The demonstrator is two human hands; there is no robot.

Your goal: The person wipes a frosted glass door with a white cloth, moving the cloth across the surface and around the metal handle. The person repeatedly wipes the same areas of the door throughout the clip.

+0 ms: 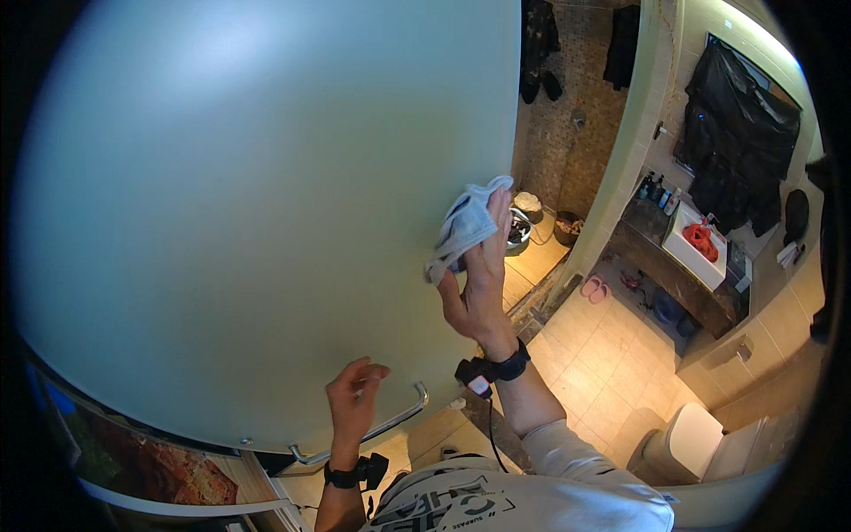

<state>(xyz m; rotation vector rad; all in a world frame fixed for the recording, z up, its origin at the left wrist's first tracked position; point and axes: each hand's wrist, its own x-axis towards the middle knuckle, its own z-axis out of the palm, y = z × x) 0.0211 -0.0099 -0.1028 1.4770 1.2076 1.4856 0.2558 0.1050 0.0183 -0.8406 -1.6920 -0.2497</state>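
Observation:
A large frosted glass door [266, 233] fills the left and middle of the view. My right hand [482, 266] presses a light blue cloth [469, 223] against the glass near its right edge, fingers pointing up along that edge. Lower down, my left hand [356, 392] is raised in front of the glass with its fingers curled, and no object shows in it. A curved metal door handle [399, 419] runs behind my left wrist, below the hand. Both wrists wear black straps with small devices, and a cable hangs from the right one.
Beyond the door edge, a tiled shower area holds buckets [568, 226] and hanging dark clothes [540, 46]. On the right are a white sink [721, 266] with a red cloth [700, 243], bottles [655, 189], pink slippers [596, 288] on the floor and a toilet [691, 439].

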